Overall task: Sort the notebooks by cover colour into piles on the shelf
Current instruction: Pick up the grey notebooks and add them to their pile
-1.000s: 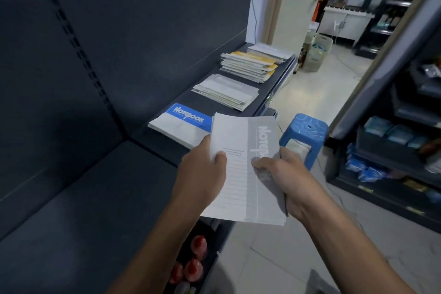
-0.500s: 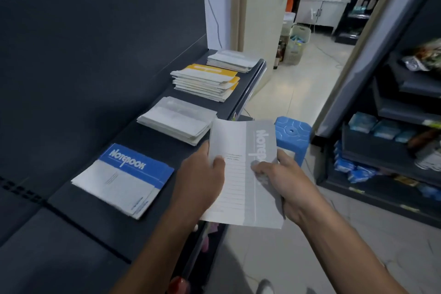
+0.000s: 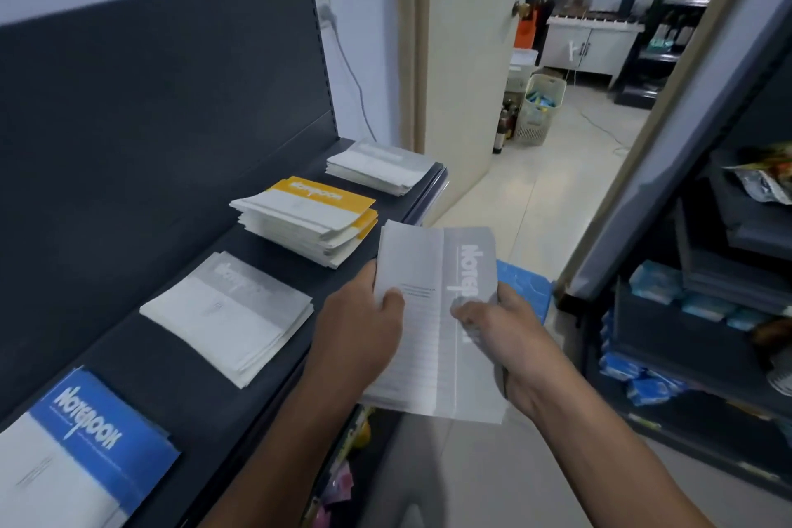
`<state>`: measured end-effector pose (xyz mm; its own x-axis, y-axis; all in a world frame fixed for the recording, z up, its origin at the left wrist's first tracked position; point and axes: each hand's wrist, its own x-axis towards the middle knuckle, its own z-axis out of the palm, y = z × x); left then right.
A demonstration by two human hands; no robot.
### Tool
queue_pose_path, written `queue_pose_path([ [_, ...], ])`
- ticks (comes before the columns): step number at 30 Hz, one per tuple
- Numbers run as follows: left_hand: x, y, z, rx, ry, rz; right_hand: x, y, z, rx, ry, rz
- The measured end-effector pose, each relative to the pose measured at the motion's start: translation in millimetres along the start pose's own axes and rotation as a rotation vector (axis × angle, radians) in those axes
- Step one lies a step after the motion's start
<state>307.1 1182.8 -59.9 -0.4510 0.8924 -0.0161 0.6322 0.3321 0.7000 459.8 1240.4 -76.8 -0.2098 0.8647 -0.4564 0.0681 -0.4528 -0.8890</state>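
Head view. Grey notebook (image 3: 437,313) held out past the front edge of the shelf (image 3: 180,377), above the floor, not yet on any pile. Left hand (image 3: 364,334) clenched on its left margin, thumb on top; right hand (image 3: 505,339) clenched on its grey band at the right side, thumb pressed on the printed word. Probably held with both hands so that the cover stays flat and the colour can be read (underneath, more sheets or a second notebook seem to be there, but cannot tell).

On the shelf, four piles in a row along the front edge, each apart from the next. Blue pile (image 3: 85,442) at the near end. Grey pile (image 3: 231,313) next, just beside the left hand. Yellow pile (image 3: 308,219) after it, the tallest. Another grey pile (image 3: 381,167) at the far end, near the far corner. Piles kept separate, likely so that the colours do not mix.

Judged from the cover: belongs on one of the grey piles; the nearer one needs only a short move to the left.

Blue stool (image 3: 523,287) on the floor behind the notebook, partly hidden.
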Motion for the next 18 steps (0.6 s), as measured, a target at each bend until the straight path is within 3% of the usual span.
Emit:
queue_pose_path([
  [6,86.9,21.1,21.8,-0.053,0.012,0.013,75.7,-48.1,-9.9,-0.044,0.016,-0.015],
  [10,152.0,29.7,31.5,0.042,0.014,0.002,131.1,-81.6,-11.7,-0.109,0.016,-0.039],
  [18,237.4,28.0,36.5,0.143,0.014,-0.145,226.9,-137.0,7.8,-0.28,-0.138,-0.046],
])
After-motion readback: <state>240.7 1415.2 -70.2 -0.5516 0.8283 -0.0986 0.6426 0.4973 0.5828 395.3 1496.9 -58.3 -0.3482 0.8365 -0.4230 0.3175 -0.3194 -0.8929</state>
